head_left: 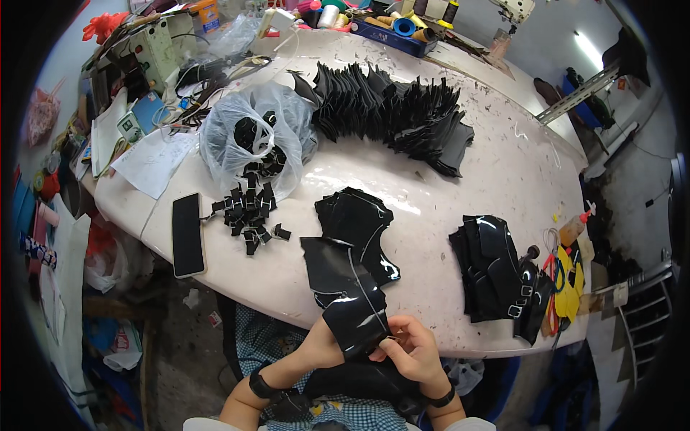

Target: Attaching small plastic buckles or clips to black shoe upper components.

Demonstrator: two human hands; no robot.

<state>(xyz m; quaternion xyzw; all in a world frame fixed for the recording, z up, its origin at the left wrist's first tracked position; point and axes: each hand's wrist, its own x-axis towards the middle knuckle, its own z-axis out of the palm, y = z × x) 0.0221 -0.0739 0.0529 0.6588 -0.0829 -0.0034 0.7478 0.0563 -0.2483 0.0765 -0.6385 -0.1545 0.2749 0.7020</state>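
Observation:
At the table's near edge, my left hand (322,346) grips the lower left side of a glossy black leather piece (348,284), its fingers mostly hidden underneath. My right hand (411,350) pinches the same piece at its lower right corner; anything small between the fingertips is too hidden to make out. The piece's upper part overlaps a small pile of similar black pieces (351,214). To the left lies a heap of short black straps with metal buckles (248,214). More straps fill a clear plastic bag (215,140) behind it.
Left of the straps lies a phone (188,237). A long row of stacked black pieces (388,108) spans the far side. At right are folded black pieces (489,266), yellow-and-black tools (569,287) and a small bottle (573,230). A blue tray (392,39) holds thread spools.

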